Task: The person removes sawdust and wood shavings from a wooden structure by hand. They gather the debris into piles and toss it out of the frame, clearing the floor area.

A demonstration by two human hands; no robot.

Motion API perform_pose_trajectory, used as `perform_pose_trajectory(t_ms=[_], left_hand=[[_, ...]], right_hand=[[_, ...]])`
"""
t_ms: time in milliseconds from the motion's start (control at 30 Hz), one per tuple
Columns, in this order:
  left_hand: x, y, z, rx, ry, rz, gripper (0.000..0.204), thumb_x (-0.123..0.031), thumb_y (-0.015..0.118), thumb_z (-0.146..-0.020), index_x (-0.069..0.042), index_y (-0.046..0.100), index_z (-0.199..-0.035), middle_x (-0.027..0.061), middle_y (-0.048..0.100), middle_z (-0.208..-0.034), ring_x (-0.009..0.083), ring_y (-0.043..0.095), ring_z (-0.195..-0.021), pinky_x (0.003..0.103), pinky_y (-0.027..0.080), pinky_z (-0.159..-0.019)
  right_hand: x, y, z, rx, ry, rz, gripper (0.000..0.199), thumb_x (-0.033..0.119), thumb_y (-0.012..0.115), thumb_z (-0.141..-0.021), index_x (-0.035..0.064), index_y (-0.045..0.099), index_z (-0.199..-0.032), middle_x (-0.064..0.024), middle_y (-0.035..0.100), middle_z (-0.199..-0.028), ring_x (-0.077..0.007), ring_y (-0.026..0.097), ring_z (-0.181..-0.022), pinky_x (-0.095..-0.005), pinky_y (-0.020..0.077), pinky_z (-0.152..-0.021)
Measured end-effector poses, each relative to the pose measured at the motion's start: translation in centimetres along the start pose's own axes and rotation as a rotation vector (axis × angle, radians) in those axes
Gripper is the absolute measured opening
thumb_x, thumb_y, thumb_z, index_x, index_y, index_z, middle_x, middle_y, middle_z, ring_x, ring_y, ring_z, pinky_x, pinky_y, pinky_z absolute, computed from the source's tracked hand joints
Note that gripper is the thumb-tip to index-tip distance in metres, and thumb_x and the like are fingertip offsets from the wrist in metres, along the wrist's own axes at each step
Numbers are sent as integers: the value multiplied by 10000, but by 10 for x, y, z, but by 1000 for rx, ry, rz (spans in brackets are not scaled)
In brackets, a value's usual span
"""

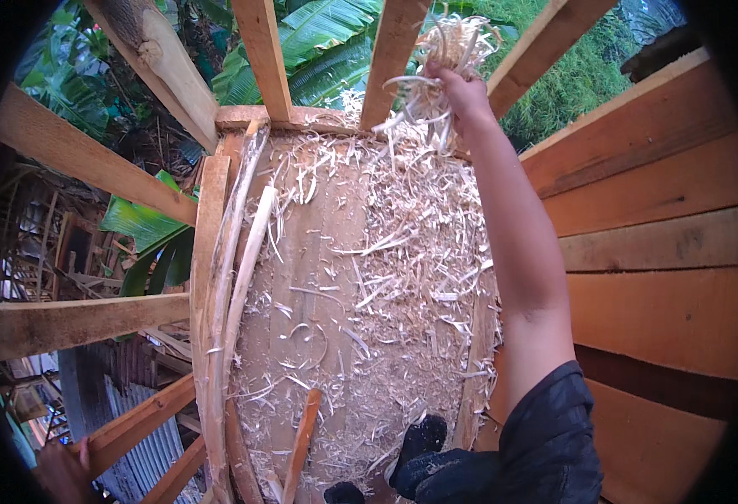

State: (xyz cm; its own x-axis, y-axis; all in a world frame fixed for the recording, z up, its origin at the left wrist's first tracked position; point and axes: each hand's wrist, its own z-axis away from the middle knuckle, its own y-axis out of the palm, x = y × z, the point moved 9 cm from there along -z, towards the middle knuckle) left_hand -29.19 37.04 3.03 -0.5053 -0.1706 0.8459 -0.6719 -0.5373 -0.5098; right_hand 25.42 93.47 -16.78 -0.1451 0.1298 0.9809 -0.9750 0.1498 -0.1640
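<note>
My right arm stretches out to the far side, and my right hand [461,92] is closed on a bunch of pale, curly wood shavings [463,40]. The bunch is held up at the gap between two wooden railing slats, with strips hanging below the fingers. At the lower left edge, my left hand [62,472] is closed around a wooden slat [138,427]; dim light hides part of it. Loose shavings [419,227] lie thick over the right and far parts of the plank floor [302,252], thinner toward the left.
Long wood strips [247,269] lie along the floor's left edge. A short stick [302,445] lies near my feet [419,441]. A plank wall [654,244] stands on the right. Beyond the slats are banana leaves [327,42] and corrugated metal sheeting [138,420].
</note>
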Motion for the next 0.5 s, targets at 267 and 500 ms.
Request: perform_pose_trajectory(t_ms=[267,500], left_hand=[[-18,-28,-10,545,63,-51,503,-512,565,-875,-29,705,-849,177,680,-772,349,681,-776,428,547,-683],[-13,0,-3,444,249,-179,453,-384,778,-705,-126,667,-1059,141,668,-817,308,675,-775,395,547,-669]], right_hand=[[19,18,-28,147,-53,-252,354,322,717,-834,48,656,-1050,-92,662,-981,-211,644,-818,-377,531,-740],[-71,10,-58,215,314,222,369,374,683,-827,69,621,-1026,-98,655,-836,-195,651,-698,-389,541,-567]])
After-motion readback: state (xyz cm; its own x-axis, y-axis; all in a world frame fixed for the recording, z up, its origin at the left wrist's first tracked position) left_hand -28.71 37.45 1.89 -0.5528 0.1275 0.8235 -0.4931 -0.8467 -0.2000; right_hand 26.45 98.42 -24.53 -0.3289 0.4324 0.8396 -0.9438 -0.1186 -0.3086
